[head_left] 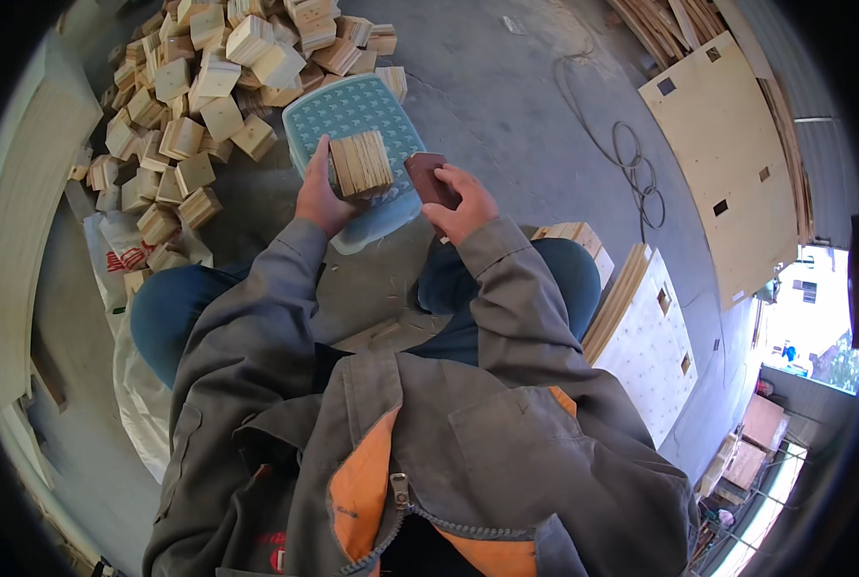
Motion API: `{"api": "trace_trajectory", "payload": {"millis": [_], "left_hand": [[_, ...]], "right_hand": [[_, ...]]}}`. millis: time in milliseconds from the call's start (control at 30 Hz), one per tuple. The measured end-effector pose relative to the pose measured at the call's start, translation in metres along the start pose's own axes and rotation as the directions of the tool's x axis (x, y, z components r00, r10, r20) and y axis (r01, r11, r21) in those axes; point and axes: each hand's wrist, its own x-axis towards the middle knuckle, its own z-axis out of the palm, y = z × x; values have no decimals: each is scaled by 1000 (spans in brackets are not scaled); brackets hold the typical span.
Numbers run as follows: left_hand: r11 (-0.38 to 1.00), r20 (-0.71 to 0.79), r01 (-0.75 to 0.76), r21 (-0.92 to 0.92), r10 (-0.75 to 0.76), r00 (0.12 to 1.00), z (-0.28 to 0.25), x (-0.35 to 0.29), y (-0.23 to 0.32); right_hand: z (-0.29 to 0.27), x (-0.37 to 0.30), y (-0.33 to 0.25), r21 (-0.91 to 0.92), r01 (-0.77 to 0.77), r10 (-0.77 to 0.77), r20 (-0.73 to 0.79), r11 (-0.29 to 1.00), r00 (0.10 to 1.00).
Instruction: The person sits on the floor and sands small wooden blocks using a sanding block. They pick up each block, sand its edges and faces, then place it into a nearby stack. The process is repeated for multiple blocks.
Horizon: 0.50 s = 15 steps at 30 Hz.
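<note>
Between my knees stands a pale blue plastic stool (357, 101) with a studded top. My left hand (324, 197) grips a plywood block (360, 163) over the stool, thumb along its left side and fingers partly hidden beneath. The block's layered edges face up. Just right of it, my right hand (463, 202) is closed around a dark reddish-brown sanding block (426, 175), held tilted. A small gap shows between the sanding block and the plywood block.
A large heap of plywood blocks (221, 115) lies at the far left, with a white sack (136, 365) below it. Plywood sheets with square holes (646, 337) stand near my right knee. A larger holed panel (728, 173) and a coiled cable (631, 168) lie farther right.
</note>
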Motion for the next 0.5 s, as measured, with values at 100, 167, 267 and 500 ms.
{"api": "trace_trajectory", "payload": {"millis": [100, 167, 267, 500], "left_hand": [[1000, -33, -5, -23, 4, 999, 2, 4, -3], [999, -40, -30, 31, 31, 999, 4, 6, 10], [997, -62, -37, 69, 42, 997, 6, 9, 18], [999, -39, 31, 20, -30, 999, 7, 2, 19]], "right_hand": [[-7, -13, -6, 17, -21, 22, -30, 1000, 999], [-7, -22, -2, -13, 16, -17, -74, 1000, 997], [0, -31, -7, -27, 61, -64, -131, 998, 989], [25, -46, -31, -160, 218, -248, -199, 963, 948]]}}
